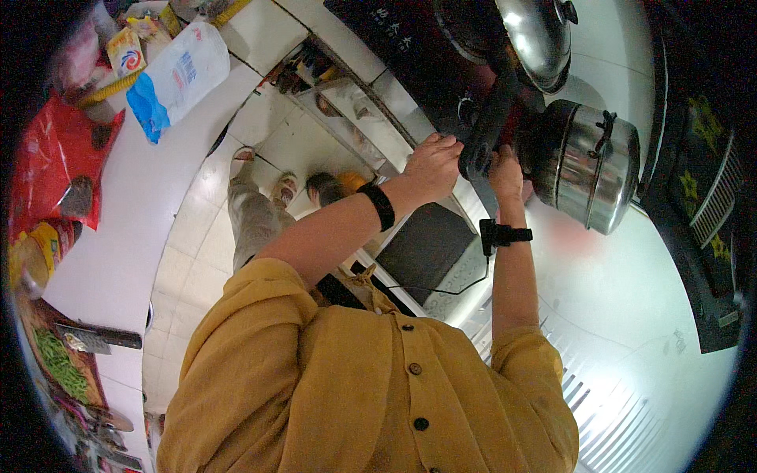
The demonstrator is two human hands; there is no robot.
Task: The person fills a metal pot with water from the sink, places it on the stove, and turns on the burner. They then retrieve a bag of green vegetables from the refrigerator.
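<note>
A long black handle [486, 134], with a hole near its end, juts toward me over the front edge of the black cooktop [434, 67]. My left hand [434, 167] is just left of the handle's end, its fingers curled at the cooktop's edge. On the handle's other side, my right hand [505, 175] points up with bent fingers, partly behind the handle. What either hand grips is hidden. A shiny domed metal lid [538, 35] lies beyond. A steel pot [597, 165] with a black side handle stands right of my right hand.
On the left white counter [150, 197] lie a white and blue bag [177, 75], a red bag [59, 162], a cleaver [98, 337] and chopped greens [59, 366]. A person's legs [254, 217] show on the tiled floor. An open drawer [355, 114] sits below the cooktop.
</note>
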